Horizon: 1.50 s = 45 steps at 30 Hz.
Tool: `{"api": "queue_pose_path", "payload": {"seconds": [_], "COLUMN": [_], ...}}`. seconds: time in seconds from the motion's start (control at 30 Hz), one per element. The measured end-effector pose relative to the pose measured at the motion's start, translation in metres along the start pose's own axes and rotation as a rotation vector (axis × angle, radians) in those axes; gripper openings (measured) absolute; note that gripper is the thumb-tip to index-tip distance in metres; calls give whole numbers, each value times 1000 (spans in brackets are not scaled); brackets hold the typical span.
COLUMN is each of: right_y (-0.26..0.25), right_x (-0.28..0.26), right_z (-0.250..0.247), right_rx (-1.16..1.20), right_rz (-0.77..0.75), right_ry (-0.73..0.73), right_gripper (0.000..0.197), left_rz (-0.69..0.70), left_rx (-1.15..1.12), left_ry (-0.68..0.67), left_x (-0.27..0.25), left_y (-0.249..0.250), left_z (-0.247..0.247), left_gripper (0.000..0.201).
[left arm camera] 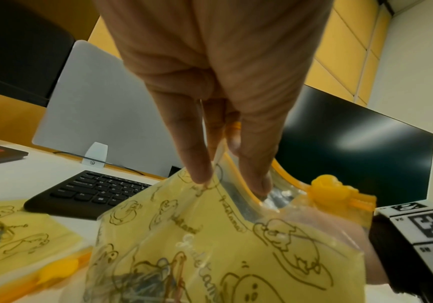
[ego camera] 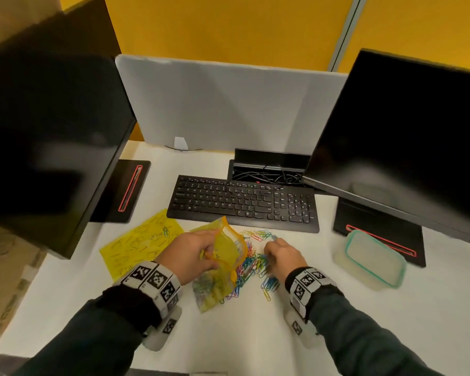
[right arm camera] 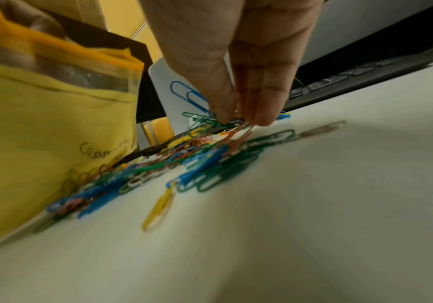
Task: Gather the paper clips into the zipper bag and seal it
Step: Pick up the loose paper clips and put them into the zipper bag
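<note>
A yellow printed zipper bag (ego camera: 223, 256) stands on the white desk with its mouth open and several coloured clips showing through its bottom. My left hand (ego camera: 190, 251) pinches the bag's rim (left arm camera: 236, 196), a finger on each side of one wall; the orange slider (left arm camera: 326, 186) sits at the rim's end. A heap of coloured paper clips (ego camera: 253, 264) lies right of the bag (right arm camera: 41, 127). My right hand (ego camera: 280, 253) reaches down into the heap, and its fingertips (right arm camera: 236, 119) pinch a bunch of clips (right arm camera: 202, 121) at the top of the pile (right arm camera: 184, 164).
A second yellow bag (ego camera: 141, 242) lies flat at the left with a few clips in it. A black keyboard (ego camera: 242, 204) sits behind the heap. A lidded plastic box (ego camera: 372, 259) stands at the right. Two dark monitors (ego camera: 407, 137) flank the desk.
</note>
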State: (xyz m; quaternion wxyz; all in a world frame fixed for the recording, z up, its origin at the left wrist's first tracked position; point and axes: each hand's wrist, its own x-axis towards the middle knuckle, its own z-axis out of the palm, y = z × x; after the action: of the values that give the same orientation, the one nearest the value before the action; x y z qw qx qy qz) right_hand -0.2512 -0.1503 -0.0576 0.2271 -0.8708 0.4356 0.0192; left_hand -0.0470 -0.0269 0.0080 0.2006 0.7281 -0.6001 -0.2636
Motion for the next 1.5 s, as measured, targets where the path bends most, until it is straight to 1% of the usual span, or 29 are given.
{"api": "queue_pose_path", "payload": {"seconds": [0.07,0.13,0.17,0.23,0.27,0.3,0.33,0.37,0.43,0.5,0.57,0.6,0.63,0.67,0.7,0.73,0.77,0.8,0.83,0.9,1.0,1.1,1.17,1.27,1.37,1.43,1.47,1.5], "right_y": [2,0,-4,-19,-29,-40,-51,-62,-75,-73,-53,-39,-26,-13,-3,3,6,5,4,1,-5,-7,-8,-6,-1,-3,-8,-15], "right_x": [-2,-4,-5,-10,-12,-14,-15,-15,-13,-11,-9,-8,-10,-12,-15,-19,-21,-22,-20,-11,3,5,5,5,0,-6,-11,-15], "right_z": [-4,-10,-15,-31,-40,-47,-51,-52,-48,-45,-45,-42,-39,-33,-23,-13,-5,-1,1,3,12,22,22,17,6,-8,-17,-27], "right_rx": [162,380,514,867,1062,1201,1270,1273,1171,1062,986,907,770,560,316,101,-39,-103,-130,-160,-145,-81,-85,-59,130,364,512,650], "right_rz": [93,214,239,214,172,119,66,27,13,32,104,162,210,236,226,185,139,96,68,0,-68,-60,-24,28,140,232,256,253], "right_ry": [83,189,230,257,224,168,117,73,21,34,109,148,132,35,-116,-262,-352,-384,-385,-357,-287,-167,-132,-95,-1,83,112,133], "right_gripper": [11,13,15,21,23,24,24,25,28,34,37,37,40,51,72,93,106,111,111,99,68,41,32,28,18,9,10,16], "left_rz": [-8,-15,-11,-2,2,4,10,22,45,54,51,47,42,37,32,28,29,31,32,24,25,27,25,21,23,18,13,10], "left_rx": [0,1,1,-2,-6,-12,-22,-35,-60,-58,-41,-37,-36,-36,-33,-30,-29,-28,-27,-27,-25,-27,-28,-26,-14,-9,-9,-8], "left_ry": [1,0,-1,0,3,8,15,26,46,59,69,73,75,75,71,67,65,65,67,61,43,46,48,47,37,31,28,22], "left_x": [-1,-2,-2,-1,0,2,3,5,7,7,6,5,4,3,1,0,-1,-1,-1,-1,0,2,2,2,2,2,2,3], "left_y": [-1,0,1,5,7,8,11,12,15,15,12,11,9,8,7,6,4,3,2,2,1,0,0,1,3,6,7,9], "left_z": [0,-1,-1,-2,-2,-2,-2,-1,-1,-2,-5,-6,-7,-7,-7,-7,-7,-7,-6,-4,0,1,1,2,0,-1,-2,-2], "left_gripper": [35,34,34,33,32,32,34,38,42,39,34,34,35,36,37,37,37,38,39,41,40,38,39,41,41,41,41,41]}}
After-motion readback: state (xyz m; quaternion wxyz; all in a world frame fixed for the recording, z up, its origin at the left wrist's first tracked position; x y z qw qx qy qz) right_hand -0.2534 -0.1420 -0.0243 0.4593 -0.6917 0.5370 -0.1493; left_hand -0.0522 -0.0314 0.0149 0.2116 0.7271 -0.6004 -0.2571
